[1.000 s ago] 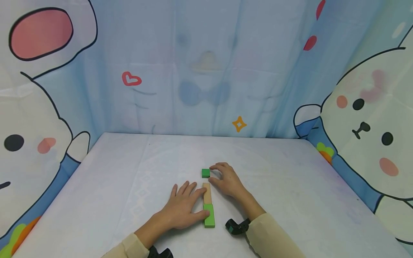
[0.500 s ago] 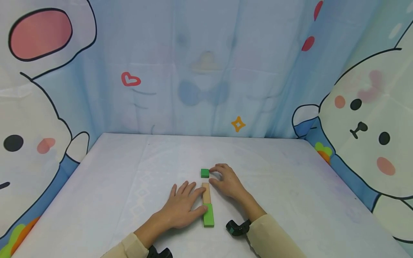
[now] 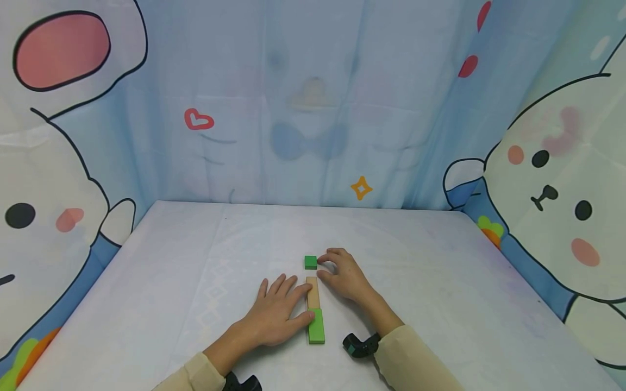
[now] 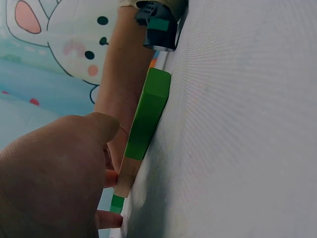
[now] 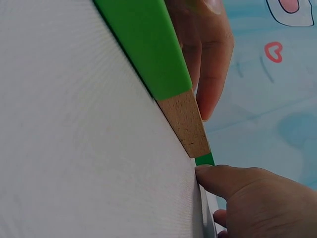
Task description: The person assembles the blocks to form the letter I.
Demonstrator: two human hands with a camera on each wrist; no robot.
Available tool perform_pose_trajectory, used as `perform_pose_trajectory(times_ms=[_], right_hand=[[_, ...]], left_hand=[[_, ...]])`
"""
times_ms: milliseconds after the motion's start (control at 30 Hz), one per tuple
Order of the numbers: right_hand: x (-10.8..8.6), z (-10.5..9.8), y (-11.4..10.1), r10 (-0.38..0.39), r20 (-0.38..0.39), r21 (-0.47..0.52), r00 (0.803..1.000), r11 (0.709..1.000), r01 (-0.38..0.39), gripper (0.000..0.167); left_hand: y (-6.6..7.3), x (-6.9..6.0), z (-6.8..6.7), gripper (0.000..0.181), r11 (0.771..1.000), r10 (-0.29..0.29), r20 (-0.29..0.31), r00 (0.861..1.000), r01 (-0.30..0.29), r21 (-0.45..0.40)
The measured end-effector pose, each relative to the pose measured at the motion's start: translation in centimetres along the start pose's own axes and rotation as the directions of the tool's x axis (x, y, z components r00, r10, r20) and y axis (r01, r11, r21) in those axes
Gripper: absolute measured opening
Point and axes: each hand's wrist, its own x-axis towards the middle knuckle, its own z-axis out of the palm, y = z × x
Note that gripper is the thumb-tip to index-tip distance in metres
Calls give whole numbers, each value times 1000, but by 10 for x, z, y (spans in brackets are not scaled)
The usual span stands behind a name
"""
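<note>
A row of blocks lies on the white-covered table, pointing away from me. Nearest is a long green block (image 3: pixel 317 332), and a plain wooden block (image 3: pixel 313 297) touches its far end. Beyond a narrow gap sits a small green block (image 3: pixel 310 263). My left hand (image 3: pixel 279 317) spreads its fingers on the row's left, its thumb tip at the long green block and its index finger at the wooden one. From the right, my right hand (image 3: pixel 347 274) holds its index fingertip at the small green block's side. Its thumb tip is by the gap, partly hidden in the right wrist view.
Black wrist cameras sit on both forearms, the right one (image 3: pixel 361 345) low beside the row. A blue curtain (image 3: pixel 313 108) with cartoon animals hangs behind the table's back edge. The white tabletop (image 3: pixel 440 282) extends to both sides of the blocks.
My left thumb has shifted slightly away from me along the long green block since a second ago. Both hands and the blocks otherwise look nearly still.
</note>
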Motion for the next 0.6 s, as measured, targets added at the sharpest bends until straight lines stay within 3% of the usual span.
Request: perform_pose_trajectory(times_ms=[600], right_hand=[[-1, 0, -2, 11, -4, -5, 1000, 1000, -11, 26]], left_hand=[[1, 0, -1, 65, 1000, -2, 2, 1000, 2, 10]])
